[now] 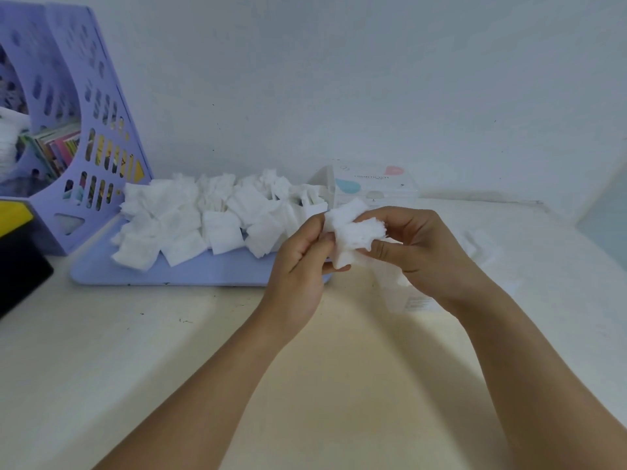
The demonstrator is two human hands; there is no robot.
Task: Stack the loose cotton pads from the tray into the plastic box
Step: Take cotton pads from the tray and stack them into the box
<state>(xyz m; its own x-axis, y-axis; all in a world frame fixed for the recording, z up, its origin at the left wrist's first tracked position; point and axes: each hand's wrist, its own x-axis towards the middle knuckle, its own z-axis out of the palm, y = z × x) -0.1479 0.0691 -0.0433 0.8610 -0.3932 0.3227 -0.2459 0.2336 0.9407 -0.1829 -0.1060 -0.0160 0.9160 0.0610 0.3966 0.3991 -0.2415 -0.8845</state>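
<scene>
A lavender tray (190,271) lies on the table with several loose white cotton pads (210,218) piled across its back half. Both hands hold a small bunch of cotton pads (353,235) above the tray's right end. My left hand (298,266) pinches the bunch from the left, and my right hand (420,252) grips it from the right with thumb and fingers. A clear plastic box (403,293) stands on the table under my right hand, mostly hidden. Behind the hands rests its printed lid or pack (373,184) against the wall.
A lavender perforated file rack (84,137) with books stands at the back left. A black and yellow object (17,252) sits at the left edge. A white wall runs close behind the tray. A few pads (481,242) lie on the table at the right.
</scene>
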